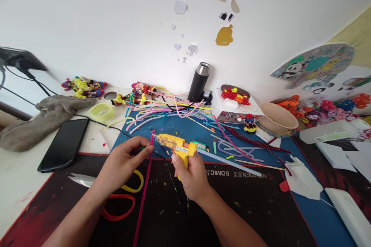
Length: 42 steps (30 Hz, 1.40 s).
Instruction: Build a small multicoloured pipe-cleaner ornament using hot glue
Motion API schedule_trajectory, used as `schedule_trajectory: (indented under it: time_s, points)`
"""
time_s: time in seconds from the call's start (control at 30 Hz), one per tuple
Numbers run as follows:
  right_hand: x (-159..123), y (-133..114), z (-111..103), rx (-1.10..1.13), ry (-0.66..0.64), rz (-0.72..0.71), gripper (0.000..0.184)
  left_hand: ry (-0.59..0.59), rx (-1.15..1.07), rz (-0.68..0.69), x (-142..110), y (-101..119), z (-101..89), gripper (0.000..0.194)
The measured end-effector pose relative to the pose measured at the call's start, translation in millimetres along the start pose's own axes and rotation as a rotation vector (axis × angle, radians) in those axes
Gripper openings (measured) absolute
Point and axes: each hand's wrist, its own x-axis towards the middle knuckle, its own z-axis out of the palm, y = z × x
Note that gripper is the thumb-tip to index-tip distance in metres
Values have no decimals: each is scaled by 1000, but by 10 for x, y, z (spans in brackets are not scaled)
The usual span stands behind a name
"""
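Note:
My left hand [131, 158] pinches a long magenta pipe cleaner [145, 189] near its upper end; the rest hangs down toward the bottom of the view. In my right hand [193, 175] is a yellow hot glue gun [174, 144], gripped by its handle. Its nozzle points left and is at or very near the top of the pipe cleaner; whether they touch I cannot tell. A clear glue stick [228, 161] juts out from the gun's back. Beneath my left forearm lie scissors [118, 204] with one red and one yellow handle loop.
Loose pastel pipe cleaners [171, 110] lie behind my hands, before a black thermos [198, 81]. A black phone [63, 144] and yellow tape roll [101, 112] are at left. To the right stand a white box [237, 104], a bowl [278, 117] and crumpled tissue [303, 179].

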Motion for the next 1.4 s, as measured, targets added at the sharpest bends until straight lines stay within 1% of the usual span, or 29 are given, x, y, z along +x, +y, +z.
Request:
schedule_trajectory:
  time_s: [0.57,0.8,1.2,1.4]
  points:
    - [-7,-5,3,-18,4,-39,43,3,7,-2,5,30,8,41]
    - [1,-7,1,-27,14,-48,43,2,21,6,-4,-6,5,40]
    - [-16,0,-8,-59,9,-39,39,33,15,1,0,-2,3,41]
    - [-27,-18,-10,-71,-2,-53,41,50,0,-1,2,-14,3,40]
